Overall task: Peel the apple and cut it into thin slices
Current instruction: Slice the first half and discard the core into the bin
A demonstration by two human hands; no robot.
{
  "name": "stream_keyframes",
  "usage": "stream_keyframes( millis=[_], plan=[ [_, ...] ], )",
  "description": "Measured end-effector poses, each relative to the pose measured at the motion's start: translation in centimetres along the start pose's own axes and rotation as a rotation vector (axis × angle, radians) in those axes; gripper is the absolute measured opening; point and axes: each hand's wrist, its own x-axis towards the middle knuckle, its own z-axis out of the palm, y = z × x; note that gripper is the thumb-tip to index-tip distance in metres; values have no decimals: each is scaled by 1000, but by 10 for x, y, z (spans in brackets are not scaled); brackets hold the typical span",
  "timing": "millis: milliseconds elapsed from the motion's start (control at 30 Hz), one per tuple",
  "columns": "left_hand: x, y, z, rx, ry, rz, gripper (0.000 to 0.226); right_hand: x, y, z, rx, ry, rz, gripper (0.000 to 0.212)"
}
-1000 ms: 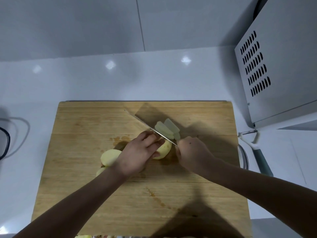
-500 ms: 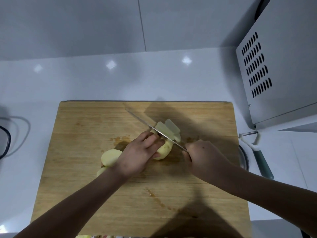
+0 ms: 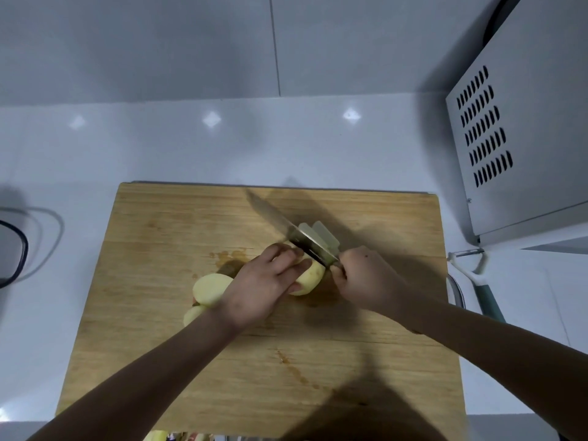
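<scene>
Knife, gripped in my right hand, runs diagonally toward upper left across the apple piece my left hand holds down just lower-left of it.

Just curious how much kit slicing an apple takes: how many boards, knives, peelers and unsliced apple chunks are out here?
Cutting board: 1
Knife: 1
Peeler: 1
Apple chunks: 3, the held chunk and two spare chunks
Total: 6; cut slices overlap too much to count
</scene>
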Motion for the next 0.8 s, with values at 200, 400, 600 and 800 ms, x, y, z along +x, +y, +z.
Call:
stream_keyframes(
  millis=[200,400,600,800],
  plan=[
    [-3,2,1,16,7,-4,39,-9,3,-21,224,-57,79,23],
    [0,2,1,-16,13,-8,39,-41,-10,-21,-72,-5,-5,29],
    [1,1,1,-15,27,12,38,-44,-10,-19,-133,-26,-1,33],
    [0,1,1,-5,35,15,39,-28,-14,-16,-159,-71,17,39]
  ],
)
